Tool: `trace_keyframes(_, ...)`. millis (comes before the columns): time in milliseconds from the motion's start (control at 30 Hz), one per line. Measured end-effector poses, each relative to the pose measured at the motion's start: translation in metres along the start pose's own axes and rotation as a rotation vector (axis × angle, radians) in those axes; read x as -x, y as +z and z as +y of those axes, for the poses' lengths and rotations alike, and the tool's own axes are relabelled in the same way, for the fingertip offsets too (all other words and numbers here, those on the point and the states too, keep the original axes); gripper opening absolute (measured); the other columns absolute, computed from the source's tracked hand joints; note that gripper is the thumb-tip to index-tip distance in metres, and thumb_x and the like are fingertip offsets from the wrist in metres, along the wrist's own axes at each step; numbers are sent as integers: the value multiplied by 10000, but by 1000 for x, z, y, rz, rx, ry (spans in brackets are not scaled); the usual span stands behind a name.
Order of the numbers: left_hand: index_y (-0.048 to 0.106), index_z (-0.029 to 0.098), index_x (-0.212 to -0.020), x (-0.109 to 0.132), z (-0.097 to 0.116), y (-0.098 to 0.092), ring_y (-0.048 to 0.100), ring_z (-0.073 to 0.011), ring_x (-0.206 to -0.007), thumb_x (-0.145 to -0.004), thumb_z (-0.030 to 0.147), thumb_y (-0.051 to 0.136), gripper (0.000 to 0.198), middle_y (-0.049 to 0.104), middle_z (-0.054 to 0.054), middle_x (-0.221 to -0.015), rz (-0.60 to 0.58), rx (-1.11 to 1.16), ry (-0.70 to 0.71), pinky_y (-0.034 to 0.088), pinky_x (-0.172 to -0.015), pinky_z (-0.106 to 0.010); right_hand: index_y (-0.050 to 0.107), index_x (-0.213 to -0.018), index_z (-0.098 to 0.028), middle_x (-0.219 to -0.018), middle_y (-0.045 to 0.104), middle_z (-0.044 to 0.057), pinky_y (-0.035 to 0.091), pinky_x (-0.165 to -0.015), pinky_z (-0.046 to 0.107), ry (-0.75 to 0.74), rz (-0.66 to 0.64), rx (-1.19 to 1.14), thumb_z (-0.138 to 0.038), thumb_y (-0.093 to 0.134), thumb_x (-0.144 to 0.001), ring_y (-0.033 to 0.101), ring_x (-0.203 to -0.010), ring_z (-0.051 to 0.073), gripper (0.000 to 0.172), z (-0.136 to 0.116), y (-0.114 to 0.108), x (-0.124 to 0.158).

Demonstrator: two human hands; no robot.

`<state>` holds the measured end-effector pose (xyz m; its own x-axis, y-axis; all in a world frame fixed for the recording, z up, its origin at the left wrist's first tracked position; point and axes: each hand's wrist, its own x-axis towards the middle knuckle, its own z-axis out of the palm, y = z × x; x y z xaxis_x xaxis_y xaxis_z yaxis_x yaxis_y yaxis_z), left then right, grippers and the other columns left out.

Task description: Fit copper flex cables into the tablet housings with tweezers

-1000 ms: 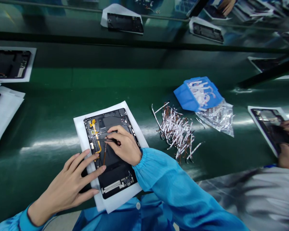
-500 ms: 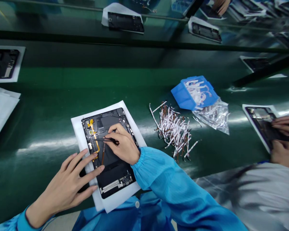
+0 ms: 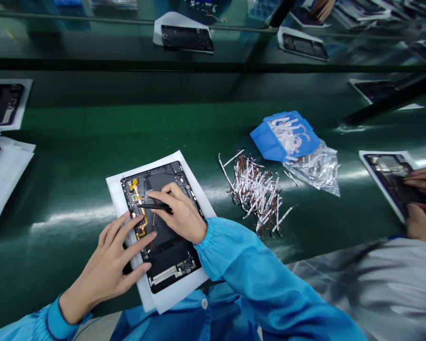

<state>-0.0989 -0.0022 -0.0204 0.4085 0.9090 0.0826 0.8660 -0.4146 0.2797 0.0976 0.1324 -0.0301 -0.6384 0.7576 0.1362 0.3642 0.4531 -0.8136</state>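
Note:
A black tablet housing (image 3: 173,232) with its inside facing up rests on white sheets (image 3: 199,194). An orange flex cable (image 3: 139,194) runs along its left side, and a thin brown strip (image 3: 153,225) lies beside it. My right hand (image 3: 179,213) grips black tweezers (image 3: 156,206), whose tips are at the orange cable. My left hand (image 3: 110,260) has its fingers spread over the housing's left edge, with fingertips touching near the orange cable and the brown strip.
Right of the housing lies a pile of white and brown strips (image 3: 257,192). Behind it are a blue bin (image 3: 270,142) of strips and a clear plastic bag (image 3: 321,170). Another person's hands (image 3: 424,213) work on a housing at far right. White sheets (image 3: 7,175) lie at left.
My left hand has moved up and slightly right along the housing's edge. The index finger of my right hand has stretched further left, and the tweezer tips have shifted slightly left.

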Motion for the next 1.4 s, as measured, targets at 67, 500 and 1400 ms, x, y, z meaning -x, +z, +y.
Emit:
trace_keyframes(67,497,306,-1401,-10,-1,3,194,-411,-1461,-923,288,561,483,308,-136,-1549,24,43,-99,288,-1093,-600,657,-1203,-180,-1055,539,59,528,-852,304,9,1,-42,-86,624,-896,597,-943,166,323,0,-3,-4)
trace_keyframes(500,501,267,-1247,-67,-11,-6,86,-394,-1495,-771,278,682,509,106,-149,-1588,76,261,-419,228,-1122,-650,683,-939,-180,-984,551,46,521,-811,289,55,284,-130,-85,637,-870,610,-923,168,126,5,-14,-23)
trace_keyframes(1400,355,205,-1421,-83,-29,6,262,-289,-1462,-880,281,576,589,294,-165,-1519,431,407,-457,282,-1173,-533,547,-1235,-187,-1463,522,15,588,-726,320,-76,-301,628,4,432,-846,737,-880,202,449,-19,-7,21)
